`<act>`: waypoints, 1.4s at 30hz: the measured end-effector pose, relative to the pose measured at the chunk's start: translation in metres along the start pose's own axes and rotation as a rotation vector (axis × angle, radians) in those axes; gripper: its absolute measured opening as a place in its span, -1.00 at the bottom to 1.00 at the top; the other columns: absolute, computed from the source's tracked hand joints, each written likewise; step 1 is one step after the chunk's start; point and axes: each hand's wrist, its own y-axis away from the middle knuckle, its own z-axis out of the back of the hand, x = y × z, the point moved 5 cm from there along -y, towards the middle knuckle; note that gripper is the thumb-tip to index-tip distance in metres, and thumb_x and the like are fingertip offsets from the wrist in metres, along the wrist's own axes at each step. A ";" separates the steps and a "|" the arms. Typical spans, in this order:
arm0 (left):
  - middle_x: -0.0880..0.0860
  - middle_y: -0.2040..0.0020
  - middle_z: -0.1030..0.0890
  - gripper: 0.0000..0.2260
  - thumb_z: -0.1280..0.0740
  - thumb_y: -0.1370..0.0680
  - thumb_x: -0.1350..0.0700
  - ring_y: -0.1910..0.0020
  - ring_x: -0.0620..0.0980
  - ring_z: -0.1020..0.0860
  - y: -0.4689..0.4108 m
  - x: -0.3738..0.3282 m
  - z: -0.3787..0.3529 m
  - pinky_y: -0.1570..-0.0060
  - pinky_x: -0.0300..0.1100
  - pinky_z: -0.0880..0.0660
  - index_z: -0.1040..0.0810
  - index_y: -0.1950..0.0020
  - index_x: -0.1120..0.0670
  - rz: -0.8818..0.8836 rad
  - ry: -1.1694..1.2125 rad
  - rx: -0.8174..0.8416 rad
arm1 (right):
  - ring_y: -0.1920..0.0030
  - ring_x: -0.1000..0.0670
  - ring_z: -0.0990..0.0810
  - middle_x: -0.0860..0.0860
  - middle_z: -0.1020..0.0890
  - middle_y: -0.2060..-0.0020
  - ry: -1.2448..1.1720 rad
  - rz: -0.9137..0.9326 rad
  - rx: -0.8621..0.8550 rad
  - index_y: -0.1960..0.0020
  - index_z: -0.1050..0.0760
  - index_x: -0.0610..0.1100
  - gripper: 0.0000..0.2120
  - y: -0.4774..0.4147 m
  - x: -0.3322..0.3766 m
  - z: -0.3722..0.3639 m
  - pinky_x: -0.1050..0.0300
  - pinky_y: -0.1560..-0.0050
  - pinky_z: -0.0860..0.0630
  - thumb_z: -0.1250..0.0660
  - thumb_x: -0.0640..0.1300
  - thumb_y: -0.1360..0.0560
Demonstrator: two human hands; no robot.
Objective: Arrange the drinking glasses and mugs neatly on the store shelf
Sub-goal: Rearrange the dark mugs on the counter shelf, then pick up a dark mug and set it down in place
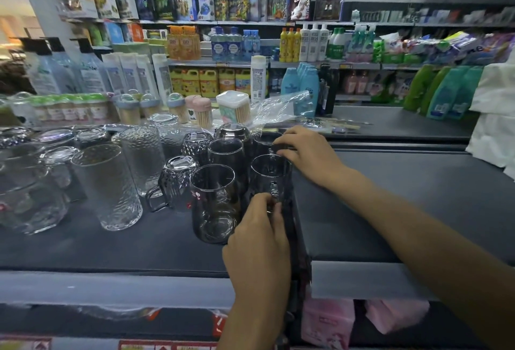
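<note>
Dark grey store shelf (139,249), seen from above, glassware bunched along its left and middle. Left hand (257,241) reaches up from the lower edge, fingers curled and closed around the lower part and handle of a clear smooth glass mug (270,177) standing upright at the right end of the group. Right hand (308,154) comes in from the right, fingers bent down onto the rim of a second clear mug (264,142) directly behind the first; whether it actually clamps the rim or only touches it, cannot tell. Just left of the held mug stands a tall clear smooth glass with a small red print (214,204), upright, mouth open; behind it another smooth clear glass (226,154). Further left, a faceted clear mug turned mouth-down (175,179), then two tall hammered-texture clear tumblers (110,188), upright. More glassware at the far left, blurred. Behind the glasses, a row of toothpick holders with domed lids (178,107) and a crumpled sheet of clear plastic wrap (278,110). Background shelves hold bottles and boxed goods (234,43). Pink packaged goods (328,321) sit on the level below.
</note>
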 end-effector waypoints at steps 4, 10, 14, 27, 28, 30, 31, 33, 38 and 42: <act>-0.09 0.11 -0.67 -0.91 -0.21 -0.69 -0.13 0.14 0.07 -0.66 -0.001 0.002 -0.001 0.29 -0.07 -0.34 -0.44 -0.12 -0.16 0.005 -0.002 0.009 | -0.22 -0.13 -0.57 -0.07 -0.60 -0.21 0.016 0.006 0.002 -0.30 -0.63 -0.04 -0.72 0.000 0.000 -0.001 -0.11 -0.24 -0.51 -0.39 -0.06 -0.60; -0.20 -0.19 -0.65 -0.74 -0.22 -0.66 -0.18 -0.01 -0.02 -0.67 0.006 0.003 0.007 0.11 -0.03 -0.53 -0.44 -0.33 -0.19 -0.027 -0.015 0.005 | -0.14 -0.07 -0.60 -0.01 -0.62 -0.17 0.008 0.036 -0.085 -0.28 -0.61 0.00 -0.72 0.003 0.006 0.016 -0.07 -0.19 -0.54 -0.42 -0.14 -0.58; -0.24 -0.15 -0.64 -0.78 -0.29 -0.63 -0.15 0.09 -0.13 -0.67 0.013 0.004 0.031 0.17 -0.02 -0.62 -0.48 -0.27 -0.21 -0.154 0.067 -0.048 | -0.06 -0.01 -0.61 0.01 -0.64 -0.09 -0.076 0.083 -0.166 -0.23 -0.65 0.01 -0.74 0.006 0.028 0.038 0.02 -0.12 -0.57 -0.42 -0.19 -0.57; -0.15 -0.01 -0.65 -0.89 -0.37 -0.61 0.00 0.03 -0.11 -0.63 -0.099 0.013 0.132 0.05 0.02 -0.61 -0.60 -0.12 -0.07 -0.446 0.134 -0.121 | -0.04 0.04 -0.64 -0.01 -0.70 -0.11 -0.055 0.037 0.142 -0.26 -0.64 -0.08 -0.62 -0.069 0.093 0.044 0.12 -0.12 -0.57 -0.46 0.11 -0.54; -0.15 -0.05 -0.65 -0.87 -0.37 -0.62 -0.03 -0.01 -0.10 -0.62 -0.116 0.016 0.124 0.01 0.03 -0.61 -0.60 -0.15 -0.08 -0.429 0.102 -0.083 | -0.09 0.01 -0.64 -0.03 -0.69 -0.14 -0.057 0.005 0.185 -0.29 -0.62 -0.11 -0.56 -0.077 0.091 0.038 0.11 -0.14 -0.56 -0.46 0.14 -0.53; -0.13 -0.10 -0.64 -0.82 -0.37 -0.61 -0.06 -0.06 -0.10 -0.60 -0.148 0.021 0.107 -0.03 0.03 -0.61 -0.59 -0.19 -0.08 -0.418 0.017 -0.012 | -0.15 -0.04 -0.63 -0.04 -0.66 -0.19 -0.040 -0.039 0.276 -0.33 -0.59 -0.13 -0.46 -0.092 0.088 0.026 0.05 -0.19 -0.57 -0.46 0.20 -0.50; -0.11 -0.12 -0.64 -0.80 -0.36 -0.60 -0.08 -0.07 -0.08 -0.60 -0.161 0.023 0.097 -0.05 0.04 -0.61 -0.58 -0.20 -0.08 -0.420 -0.023 0.030 | -0.14 -0.05 -0.64 -0.02 -0.66 -0.18 -0.020 -0.057 0.323 -0.32 -0.59 -0.13 -0.43 -0.098 0.086 0.021 0.01 -0.19 -0.59 -0.47 0.24 -0.49; -0.08 -0.13 -0.64 -0.77 -0.36 -0.59 -0.09 -0.09 -0.05 -0.61 -0.184 0.024 0.081 -0.07 0.05 -0.61 -0.57 -0.22 -0.09 -0.417 -0.071 0.108 | -0.09 -0.08 -0.67 0.02 -0.68 -0.10 0.023 -0.080 0.407 -0.24 -0.61 -0.09 -0.44 -0.107 0.080 0.011 -0.05 -0.14 -0.63 -0.48 0.30 -0.44; -0.07 -0.11 -0.63 -0.79 -0.37 -0.58 0.05 -0.03 -0.05 -0.61 -0.233 0.025 0.054 -0.05 0.05 -0.63 -0.58 -0.21 -0.13 -0.320 -0.079 0.181 | -0.10 0.00 -0.64 0.07 -0.67 -0.11 0.071 -0.085 0.514 -0.19 -0.62 0.01 -0.45 -0.122 0.074 -0.004 -0.05 -0.19 -0.62 -0.50 0.35 -0.37; -0.13 0.01 -0.64 -0.83 -0.39 -0.55 0.08 0.02 -0.07 -0.61 -0.249 0.028 0.043 -0.02 0.04 -0.62 -0.61 -0.11 -0.13 -0.310 0.022 0.123 | -0.09 -0.02 -0.65 0.03 -0.67 -0.12 0.104 -0.089 0.533 -0.25 -0.59 -0.02 -0.42 -0.129 0.077 -0.011 -0.05 -0.16 -0.62 -0.52 0.31 -0.37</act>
